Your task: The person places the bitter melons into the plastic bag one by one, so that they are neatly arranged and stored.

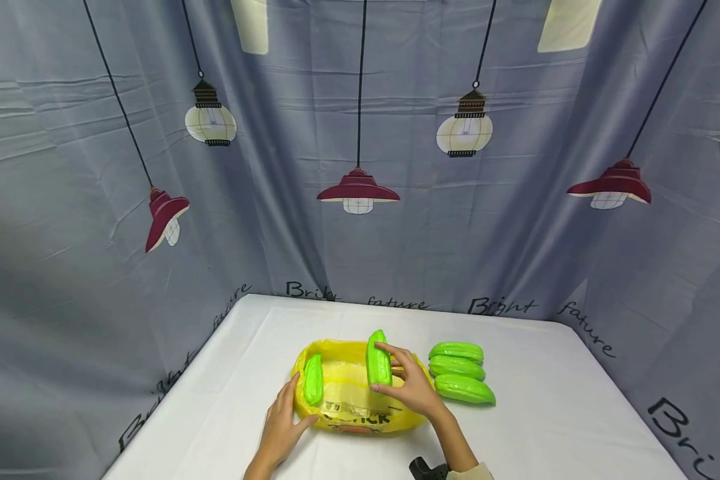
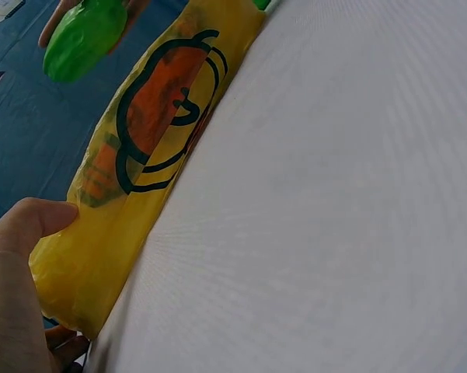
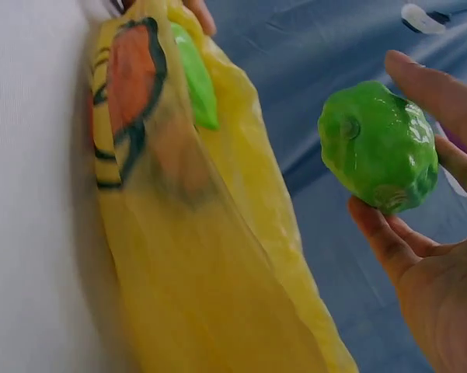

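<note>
A shiny, lumpy green bitter melon [image 1: 379, 360] is pinched between the thumb and fingers of my right hand [image 1: 417, 387], over the right part of a yellow plastic bag [image 1: 360, 427]. Seen end-on, the same bitter melon [image 3: 377, 148] is raised beside the bag's wall in the right wrist view. The bag lies spread wide with its mouth upward and printing on its near side. Another bitter melon [image 1: 314, 380] is inside at the left. My left hand [image 1: 281, 427] holds the bag's left end, thumb [image 2: 50, 216] at the near rim and fingers round the outer side.
Several more green bitter melons [image 1: 457, 367] lie in a stack-like row just right of the bag on the white table [image 1: 546, 413]. A grey-blue curtain [image 1: 360, 260] printed with lamps hangs behind and along the sides. A black device [image 1: 427, 469] is on the right wrist.
</note>
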`<state>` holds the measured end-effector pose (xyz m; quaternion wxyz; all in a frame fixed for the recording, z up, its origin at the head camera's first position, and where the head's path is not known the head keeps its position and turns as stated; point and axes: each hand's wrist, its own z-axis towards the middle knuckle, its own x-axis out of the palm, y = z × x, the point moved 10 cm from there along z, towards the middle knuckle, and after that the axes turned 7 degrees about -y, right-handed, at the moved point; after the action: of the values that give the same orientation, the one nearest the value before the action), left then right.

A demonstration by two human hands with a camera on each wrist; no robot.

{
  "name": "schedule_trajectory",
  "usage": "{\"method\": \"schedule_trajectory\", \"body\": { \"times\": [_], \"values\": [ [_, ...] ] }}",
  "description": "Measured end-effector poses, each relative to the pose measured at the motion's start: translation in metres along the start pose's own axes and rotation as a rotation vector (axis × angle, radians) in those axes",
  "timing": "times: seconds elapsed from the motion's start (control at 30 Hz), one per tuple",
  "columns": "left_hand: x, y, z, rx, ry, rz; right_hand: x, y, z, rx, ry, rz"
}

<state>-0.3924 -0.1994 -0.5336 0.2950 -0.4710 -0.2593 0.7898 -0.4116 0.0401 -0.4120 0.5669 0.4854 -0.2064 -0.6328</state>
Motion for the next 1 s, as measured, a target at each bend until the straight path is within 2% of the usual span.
{"method": "schedule_trajectory", "body": {
  "times": [0.13, 0.4, 0.6, 0.77, 1.0],
  "values": [
    [0.000, 0.000, -0.001, 0.005, 0.001, 0.009, 0.020, -0.001, 0.005, 0.001, 0.058, 0.041],
    [-0.002, 0.000, 0.000, 0.020, -0.014, 0.007, 0.064, -0.049, 0.016, 0.061, 0.120, 0.048],
    [-0.002, -0.001, -0.001, 0.029, -0.018, -0.004, 0.088, -0.057, 0.019, 0.052, 0.161, 0.060],
    [-0.001, -0.003, 0.000, 0.038, -0.023, -0.015, 0.101, -0.061, 0.020, 0.037, 0.183, 0.024],
    [-0.002, -0.003, -0.001, 0.039, -0.015, -0.010, 0.104, -0.045, 0.016, 0.067, 0.206, -0.001]
  ]
}}
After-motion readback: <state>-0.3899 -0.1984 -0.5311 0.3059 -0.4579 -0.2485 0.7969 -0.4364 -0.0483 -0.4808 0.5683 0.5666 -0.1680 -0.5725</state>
